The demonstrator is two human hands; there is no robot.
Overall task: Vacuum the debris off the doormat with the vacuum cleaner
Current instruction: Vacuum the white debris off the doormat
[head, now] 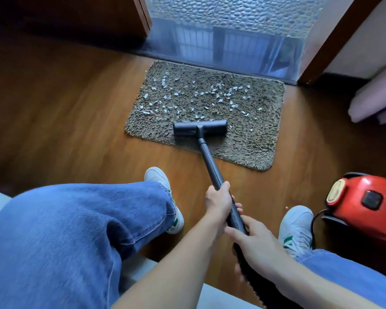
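While your left hand (218,201) and right hand (257,244) both gripped the tube (210,163), the left further forward, the vacuum head (200,129) sat on the doormat (254,141) by its near edge; the debris (198,94) lay straight ahead, toward the far edge.

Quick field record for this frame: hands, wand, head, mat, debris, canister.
left hand: grips wand, nearer the head
right hand: grips wand's near end
wand: tilted, from hands down to floor head
floor head: on doormat's near half
doormat: shaggy, on wood floor
debris: white bits, mostly beyond the head
canister: red, on floor at right
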